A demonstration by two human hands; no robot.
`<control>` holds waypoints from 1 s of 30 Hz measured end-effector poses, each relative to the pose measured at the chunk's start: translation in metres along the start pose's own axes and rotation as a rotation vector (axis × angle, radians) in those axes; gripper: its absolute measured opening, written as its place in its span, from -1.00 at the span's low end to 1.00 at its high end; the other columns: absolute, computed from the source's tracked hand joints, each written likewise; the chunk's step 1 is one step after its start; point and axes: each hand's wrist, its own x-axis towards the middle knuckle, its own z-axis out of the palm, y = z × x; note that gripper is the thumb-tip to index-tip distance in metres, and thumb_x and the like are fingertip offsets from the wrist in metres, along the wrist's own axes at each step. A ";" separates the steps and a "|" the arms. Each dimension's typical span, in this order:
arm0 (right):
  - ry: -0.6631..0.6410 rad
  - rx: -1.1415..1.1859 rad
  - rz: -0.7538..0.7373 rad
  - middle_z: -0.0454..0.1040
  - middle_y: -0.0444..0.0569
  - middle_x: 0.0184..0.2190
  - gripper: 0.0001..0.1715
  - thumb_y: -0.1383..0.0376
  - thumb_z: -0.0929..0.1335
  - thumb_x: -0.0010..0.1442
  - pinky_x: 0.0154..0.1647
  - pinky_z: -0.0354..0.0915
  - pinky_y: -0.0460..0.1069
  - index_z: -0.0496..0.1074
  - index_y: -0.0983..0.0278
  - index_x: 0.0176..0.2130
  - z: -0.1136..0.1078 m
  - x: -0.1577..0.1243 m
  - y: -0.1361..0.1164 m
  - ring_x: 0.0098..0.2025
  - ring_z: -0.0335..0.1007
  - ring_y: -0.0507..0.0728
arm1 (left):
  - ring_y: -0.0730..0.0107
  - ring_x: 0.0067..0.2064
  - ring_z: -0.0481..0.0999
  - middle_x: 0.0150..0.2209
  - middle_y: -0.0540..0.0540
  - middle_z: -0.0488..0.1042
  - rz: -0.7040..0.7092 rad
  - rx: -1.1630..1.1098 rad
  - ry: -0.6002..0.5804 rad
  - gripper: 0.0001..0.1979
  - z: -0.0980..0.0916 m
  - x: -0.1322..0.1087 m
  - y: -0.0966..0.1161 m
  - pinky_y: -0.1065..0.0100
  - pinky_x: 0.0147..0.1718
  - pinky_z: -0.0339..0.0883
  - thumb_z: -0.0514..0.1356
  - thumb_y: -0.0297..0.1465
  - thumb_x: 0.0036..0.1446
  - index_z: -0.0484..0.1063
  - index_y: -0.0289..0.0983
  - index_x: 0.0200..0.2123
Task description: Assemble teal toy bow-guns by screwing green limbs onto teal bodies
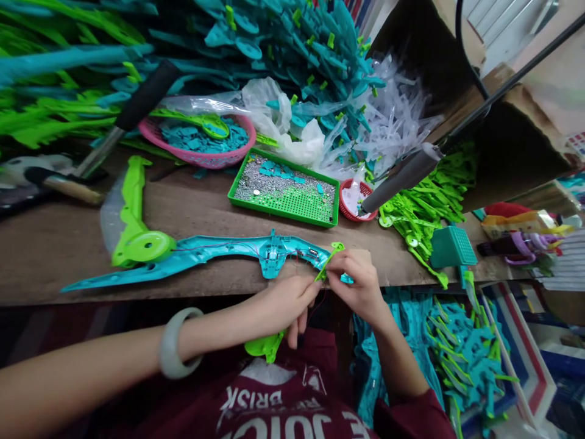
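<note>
On the table [201, 204], the teal bow-shaped frame [219, 246] lay along the edge nearest you, its long axis running left to right, its narrow tip toward your left and its other end just beyond your hands. Your left grip [292, 302] was curled closed around a green piece [329, 259], which slanted up to the right, while your right grip [359, 280] met that piece with fingers bent inward; whether these pinched anything could not be told.

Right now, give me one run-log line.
left hand: holding green part; right hand: at its upper end; blue frame: on table
</note>
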 end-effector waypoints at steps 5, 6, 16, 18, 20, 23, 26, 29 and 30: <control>-0.073 -0.095 -0.091 0.51 0.03 -0.28 -0.86 0.46 0.31 0.34 -0.22 0.45 -0.03 0.45 0.29 -0.17 0.004 -0.006 0.008 -0.24 0.46 0.07 | 0.28 -0.47 0.57 -0.60 -0.02 0.51 0.027 0.129 0.088 -0.59 -0.001 0.004 -0.004 0.34 -0.38 0.35 -0.18 -0.13 0.35 0.34 -0.21 -0.28; -0.079 -0.123 -0.110 0.52 0.04 -0.27 -0.85 0.46 0.30 0.34 -0.22 0.46 -0.02 0.45 0.29 -0.14 0.006 -0.008 0.010 -0.23 0.46 0.08 | 0.26 -0.44 0.58 -0.59 -0.03 0.52 0.022 0.138 0.089 -0.59 -0.001 0.005 -0.004 0.33 -0.36 0.36 -0.18 -0.14 0.35 0.34 -0.21 -0.31; -0.062 -0.064 -0.057 0.54 0.03 -0.24 -0.77 0.48 0.32 0.33 -0.17 0.48 -0.03 0.48 0.28 -0.05 0.005 -0.013 0.011 -0.18 0.50 0.07 | 0.33 -0.53 0.56 -0.59 -0.03 0.53 -0.007 0.033 0.001 -0.63 0.002 0.009 -0.005 0.40 -0.48 0.31 -0.23 -0.20 0.38 0.23 -0.21 -0.35; -0.037 -0.059 -0.019 0.55 0.01 -0.25 -0.82 0.49 0.35 0.31 -0.13 0.47 -0.04 0.47 0.28 -0.11 0.004 -0.012 0.006 -0.19 0.50 0.06 | 0.35 -0.56 0.55 -0.60 0.00 0.52 -0.006 0.030 -0.016 -0.64 0.003 0.008 -0.003 0.40 -0.49 0.31 -0.23 -0.20 0.39 0.22 -0.21 -0.33; -0.039 -0.107 0.004 0.54 0.03 -0.24 -0.83 0.48 0.34 0.32 -0.10 0.46 -0.04 0.47 0.30 -0.11 0.003 -0.012 0.001 -0.17 0.50 0.07 | 0.36 -0.57 0.54 -0.61 0.01 0.51 0.006 0.027 -0.028 -0.63 0.003 0.007 -0.001 0.40 -0.49 0.32 -0.24 -0.20 0.39 0.23 -0.20 -0.31; -0.087 -0.253 -0.030 0.52 0.10 -0.19 -0.77 0.48 0.29 0.35 -0.08 0.46 0.00 0.46 0.33 -0.05 0.001 -0.012 -0.005 -0.12 0.46 0.12 | 0.34 -0.51 0.56 -0.60 -0.01 0.52 0.043 0.065 0.043 -0.61 0.004 0.009 -0.001 0.39 -0.44 0.33 -0.21 -0.19 0.39 0.29 -0.21 -0.31; -0.164 -0.355 -0.104 0.51 0.16 -0.14 -0.71 0.50 0.25 0.36 -0.05 0.45 0.07 0.44 0.36 0.03 -0.001 -0.015 -0.007 -0.09 0.41 0.18 | 0.31 -0.50 0.55 -0.61 -0.03 0.51 0.097 0.091 0.139 -0.55 0.007 0.014 -0.006 0.37 -0.44 0.33 -0.18 -0.13 0.37 0.38 -0.21 -0.33; -0.174 -0.327 -0.114 0.49 0.14 -0.14 -0.69 0.50 0.27 0.36 -0.07 0.45 0.05 0.43 0.33 0.04 -0.002 -0.017 -0.004 -0.10 0.41 0.17 | 0.29 -0.54 0.50 -0.68 -0.03 0.44 0.141 0.064 0.182 -0.48 0.014 0.019 -0.015 0.36 -0.44 0.34 -0.16 -0.05 0.36 0.45 -0.22 -0.33; -0.151 -0.281 -0.097 0.49 0.11 -0.16 -0.71 0.50 0.28 0.35 -0.09 0.45 0.03 0.44 0.31 0.02 -0.002 -0.017 -0.003 -0.11 0.43 0.14 | 0.30 -0.56 0.48 -0.70 -0.02 0.42 0.151 0.051 0.186 -0.46 0.017 0.020 -0.018 0.36 -0.45 0.34 -0.16 -0.03 0.36 0.47 -0.23 -0.31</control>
